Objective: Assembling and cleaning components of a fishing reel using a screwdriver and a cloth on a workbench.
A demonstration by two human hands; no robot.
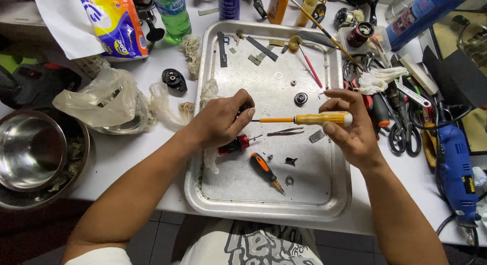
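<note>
My left hand (pixel 220 120) is closed around a small dark part with red trim (pixel 234 144), holding it over the left side of a metal tray (pixel 213 191); most of the part is hidden under my fingers. My right hand (pixel 350 125) grips the yellow handle of a screwdriver (pixel 317 118), held level. Its orange shaft points left, with the tip at the part in my left hand.
On the tray lie an orange-and-black screwdriver (pixel 265 168), tweezers (pixel 285 130), a black round part (pixel 301 98), washers and small bits. Right of the tray are scissors (pixel 403 133), pliers and a blue power drill (pixel 455 168). Steel bowls (pixel 30 148) and a plastic bag (pixel 101 95) sit left.
</note>
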